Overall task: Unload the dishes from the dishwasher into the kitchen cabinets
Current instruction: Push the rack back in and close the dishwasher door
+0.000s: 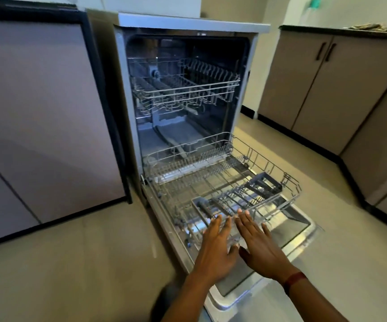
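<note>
The dishwasher stands open with its door folded down flat to the floor. Its lower wire rack is pulled out over the door and shows no dishes; a grey cutlery basket sits in its front part. The upper rack stays inside and also looks bare. My left hand and my right hand are side by side over the rack's near edge, palms down, fingers spread and holding nothing. Whether the fingertips touch the wire I cannot tell.
A large cabinet panel flanks the dishwasher on the left. Brown base cabinets with dark handles line the right wall under a dark counter. Beige floor tiles lie on both sides of the door.
</note>
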